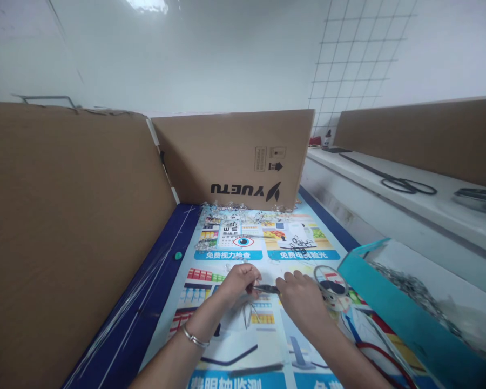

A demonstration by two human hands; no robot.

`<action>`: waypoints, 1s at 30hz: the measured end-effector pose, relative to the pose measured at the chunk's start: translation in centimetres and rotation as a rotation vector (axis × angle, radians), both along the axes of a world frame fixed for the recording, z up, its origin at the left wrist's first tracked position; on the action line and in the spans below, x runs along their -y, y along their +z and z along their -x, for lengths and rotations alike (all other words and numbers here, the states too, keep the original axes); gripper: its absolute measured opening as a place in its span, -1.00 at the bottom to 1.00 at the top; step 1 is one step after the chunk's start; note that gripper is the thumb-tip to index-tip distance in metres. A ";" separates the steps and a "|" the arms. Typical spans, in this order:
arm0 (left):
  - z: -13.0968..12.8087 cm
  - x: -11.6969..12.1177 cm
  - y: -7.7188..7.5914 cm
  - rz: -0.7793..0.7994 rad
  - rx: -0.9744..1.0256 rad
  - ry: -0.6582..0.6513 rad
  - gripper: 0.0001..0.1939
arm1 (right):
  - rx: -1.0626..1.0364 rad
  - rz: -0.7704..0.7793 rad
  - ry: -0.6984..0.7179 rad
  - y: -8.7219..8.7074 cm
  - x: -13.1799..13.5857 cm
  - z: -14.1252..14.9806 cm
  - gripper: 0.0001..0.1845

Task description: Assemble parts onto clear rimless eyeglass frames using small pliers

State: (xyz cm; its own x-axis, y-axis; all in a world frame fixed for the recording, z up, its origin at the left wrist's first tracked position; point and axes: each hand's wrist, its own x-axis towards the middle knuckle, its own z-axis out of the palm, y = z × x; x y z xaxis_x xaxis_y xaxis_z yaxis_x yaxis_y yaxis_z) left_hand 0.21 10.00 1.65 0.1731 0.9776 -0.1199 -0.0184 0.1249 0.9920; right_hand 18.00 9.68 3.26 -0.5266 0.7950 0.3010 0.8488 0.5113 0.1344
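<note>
My right hand (302, 297) is closed around the handles of a pair of pliers (267, 289), whose dark jaws point left. The jaw tips meet the fingers of my left hand (241, 281), which pinch something too small to make out. Just below my left hand, a few thin bent metal wires (249, 316) show above the printed sheet. A pale ring-shaped coil (331, 282) lies beside my right wrist. Further back on the sheet is a small cluster of dark loops (302, 246).
To the right stands a teal box (405, 302) with many small metal pieces inside. Clear small pieces (243, 208) lie along the foot of the cardboard panel (235, 156). Scissors (407, 185) rest on the white ledge. A green round object (178, 255) sits on the blue edge.
</note>
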 end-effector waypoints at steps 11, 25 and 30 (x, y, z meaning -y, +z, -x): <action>-0.2 0.1 -0.3 -0.040 -0.058 -0.094 -0.71 | 0.073 0.096 -0.031 0.5 0.3 -0.4 -0.84; 2.3 -1.2 -1.0 -0.095 -0.079 -0.029 -0.66 | -0.012 0.087 -0.015 0.1 -1.3 -0.8 -0.91; 2.2 -1.5 -1.4 0.007 -0.068 0.103 -0.65 | -0.195 0.014 -0.022 -2.3 -1.9 -0.6 -0.94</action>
